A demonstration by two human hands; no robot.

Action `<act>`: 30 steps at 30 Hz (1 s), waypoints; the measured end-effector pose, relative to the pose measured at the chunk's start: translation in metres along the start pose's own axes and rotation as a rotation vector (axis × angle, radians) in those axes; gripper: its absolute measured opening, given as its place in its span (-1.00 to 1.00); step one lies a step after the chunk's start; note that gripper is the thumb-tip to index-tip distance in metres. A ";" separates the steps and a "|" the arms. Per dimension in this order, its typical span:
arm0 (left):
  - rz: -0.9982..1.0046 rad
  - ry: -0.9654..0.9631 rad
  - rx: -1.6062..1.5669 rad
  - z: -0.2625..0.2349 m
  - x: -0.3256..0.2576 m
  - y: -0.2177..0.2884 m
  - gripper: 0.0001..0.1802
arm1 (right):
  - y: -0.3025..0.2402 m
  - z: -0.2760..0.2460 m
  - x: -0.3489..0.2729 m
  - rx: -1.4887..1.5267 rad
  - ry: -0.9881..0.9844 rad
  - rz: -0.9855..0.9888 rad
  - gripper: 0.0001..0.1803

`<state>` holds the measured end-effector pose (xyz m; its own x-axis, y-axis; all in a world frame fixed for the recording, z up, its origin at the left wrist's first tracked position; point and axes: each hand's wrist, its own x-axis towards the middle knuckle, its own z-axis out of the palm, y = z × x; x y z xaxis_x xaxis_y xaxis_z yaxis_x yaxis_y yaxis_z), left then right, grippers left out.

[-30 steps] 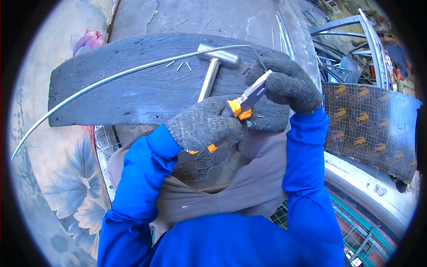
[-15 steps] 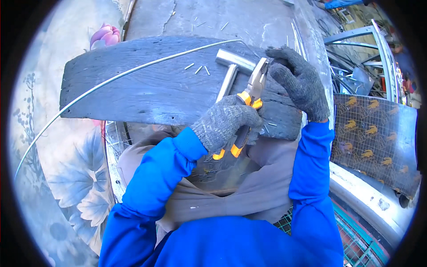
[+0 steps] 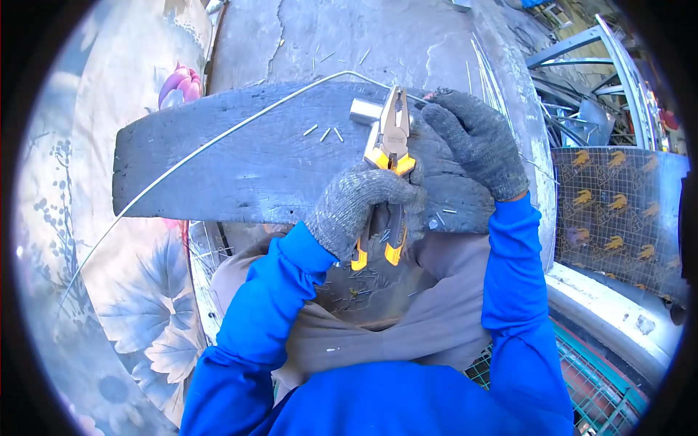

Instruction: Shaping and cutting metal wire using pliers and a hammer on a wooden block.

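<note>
My left hand (image 3: 363, 200), in a grey knit glove, is closed around the pliers (image 3: 393, 138) with orange and black handles. The pliers point away from me, jaws slightly parted. A long pale metal wire (image 3: 240, 125) arcs in from the left, bends sharply beyond the plank and meets my right hand (image 3: 476, 138) beside the jaw tips. That gloved hand has its fingers pinched on the wire's end. Behind the pliers a metal hammer (image 3: 366, 111) lies mostly hidden on a dark wooden plank (image 3: 218, 163). Several short cut pieces (image 3: 324, 134) rest left of it.
Beyond the plank is a grey slab (image 3: 349, 36) with scattered bits and thin wires along its right side. A floral-patterned sheet (image 3: 138, 276) covers the left. On the right stand a metal frame (image 3: 629, 87) and a dark patterned sheet (image 3: 611, 211). More cut bits lie between my legs.
The pliers have shifted slightly left and turned more upright, now covering the hammer's handle. The wire's bend has moved left, and my right hand is a little lower.
</note>
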<state>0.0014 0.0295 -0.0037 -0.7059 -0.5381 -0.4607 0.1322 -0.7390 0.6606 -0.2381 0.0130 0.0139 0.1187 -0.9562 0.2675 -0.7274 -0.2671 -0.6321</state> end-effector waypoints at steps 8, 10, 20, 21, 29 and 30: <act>0.323 -0.051 0.435 -0.001 -0.021 0.008 -0.86 | -0.016 -0.001 0.005 -0.174 0.113 -0.019 -0.70; 0.185 -0.151 -0.183 -0.003 -0.018 0.005 -0.86 | -0.019 0.000 0.006 -0.159 0.109 -0.015 -0.71; 0.365 -0.106 0.287 -0.017 -0.008 -0.008 -0.86 | -0.012 -0.003 0.004 -0.152 0.101 -0.010 -0.70; 0.428 -0.148 0.382 -0.020 -0.009 -0.007 -0.84 | -0.012 -0.002 0.004 -0.137 0.099 0.023 -0.70; 0.188 -0.057 0.169 -0.010 -0.008 -0.003 -0.85 | -0.013 -0.006 0.004 -0.172 0.087 0.044 -0.68; 0.234 -0.108 0.266 -0.014 -0.004 -0.003 -0.85 | -0.013 -0.005 0.003 -0.163 0.085 0.042 -0.67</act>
<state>0.0136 0.0283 -0.0125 -0.7492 -0.6235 -0.2234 0.1229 -0.4623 0.8782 -0.2319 0.0140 0.0270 0.0336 -0.9508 0.3080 -0.8311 -0.1977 -0.5198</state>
